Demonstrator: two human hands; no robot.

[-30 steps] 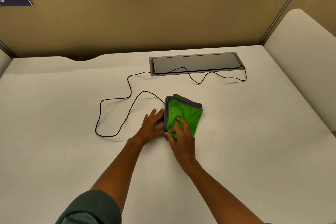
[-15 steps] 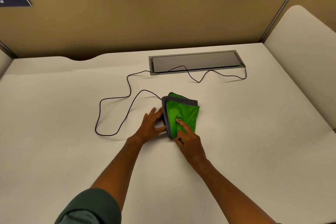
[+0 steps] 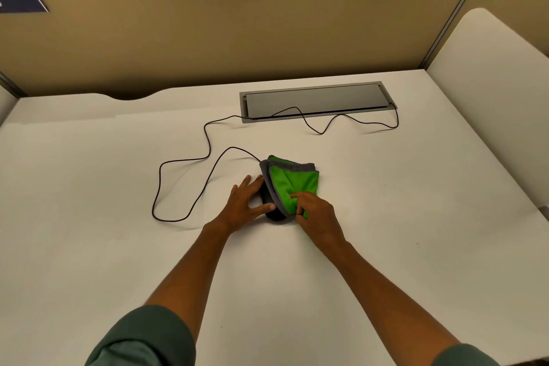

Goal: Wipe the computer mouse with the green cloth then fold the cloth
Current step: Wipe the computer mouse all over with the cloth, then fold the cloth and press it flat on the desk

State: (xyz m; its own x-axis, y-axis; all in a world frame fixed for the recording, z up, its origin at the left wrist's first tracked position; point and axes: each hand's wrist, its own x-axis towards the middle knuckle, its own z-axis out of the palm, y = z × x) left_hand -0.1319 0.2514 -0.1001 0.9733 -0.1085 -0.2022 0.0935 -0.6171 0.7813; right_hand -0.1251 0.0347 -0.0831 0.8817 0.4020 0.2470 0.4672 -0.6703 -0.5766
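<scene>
A green cloth (image 3: 292, 180) with a grey border lies draped over a black computer mouse (image 3: 271, 212) in the middle of the white desk. Only the mouse's left side and near end show from under the cloth. My left hand (image 3: 245, 205) rests against the mouse's left side, fingers spread, thumb on its near end. My right hand (image 3: 316, 214) presses the cloth onto the mouse, its fingers pinching the cloth's near edge. The mouse's black cable (image 3: 208, 140) leaves from under the cloth's far left corner.
The cable loops left over the desk (image 3: 386, 232) and runs back to a grey cable hatch (image 3: 315, 99) set in the desk near the beige partition (image 3: 237, 33). A second desk surface (image 3: 505, 83) rises at the right.
My right hand has slid the cloth toward the near right across the mouse, uncovering the mouse's near left side. My left hand has stayed against the mouse.
</scene>
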